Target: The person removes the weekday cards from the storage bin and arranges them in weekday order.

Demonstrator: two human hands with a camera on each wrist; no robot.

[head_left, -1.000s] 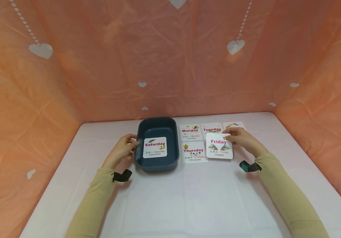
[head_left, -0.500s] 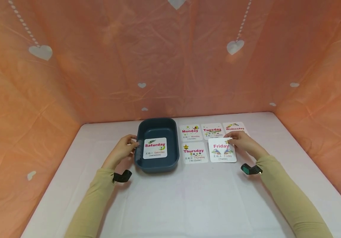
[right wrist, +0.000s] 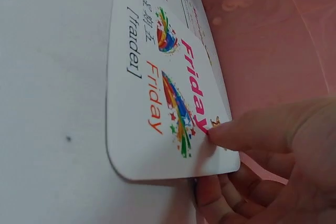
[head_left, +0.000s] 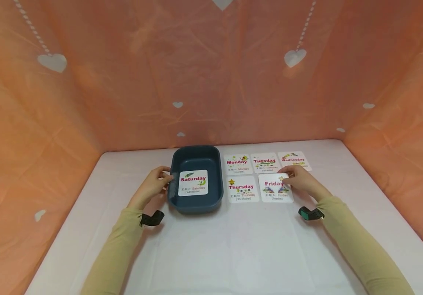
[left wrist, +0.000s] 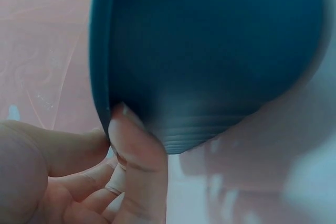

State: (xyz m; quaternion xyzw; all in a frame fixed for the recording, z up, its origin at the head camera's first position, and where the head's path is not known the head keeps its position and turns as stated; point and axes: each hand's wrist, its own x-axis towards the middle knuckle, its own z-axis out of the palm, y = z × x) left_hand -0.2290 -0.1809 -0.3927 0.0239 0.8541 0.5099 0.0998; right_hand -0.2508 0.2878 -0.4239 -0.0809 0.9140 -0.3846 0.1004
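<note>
My right hand (head_left: 299,179) pinches the upper right corner of a white Friday card (head_left: 275,190), thumb on its printed face and fingers behind, as the right wrist view shows. The card lies at or just over the table, right of the Thursday card (head_left: 241,195). With thumb and finger my left hand (head_left: 153,184) grips the left rim of a dark blue tray (head_left: 196,209); the left wrist view shows the pinch on the tray's rim (left wrist: 102,77). Inside the tray lies a Saturday card (head_left: 193,184), printed side up.
Behind the Thursday and Friday cards, a row holds the Monday card (head_left: 238,166), Tuesday card (head_left: 265,164) and Wednesday card (head_left: 294,159). A white cloth covers the table (head_left: 226,254). Orange curtains (head_left: 211,82) with white hearts surround it.
My right hand has brought the Friday card down and slightly right, into line beside the Thursday card. The Wednesday card now shows more. My left hand stays on the tray.
</note>
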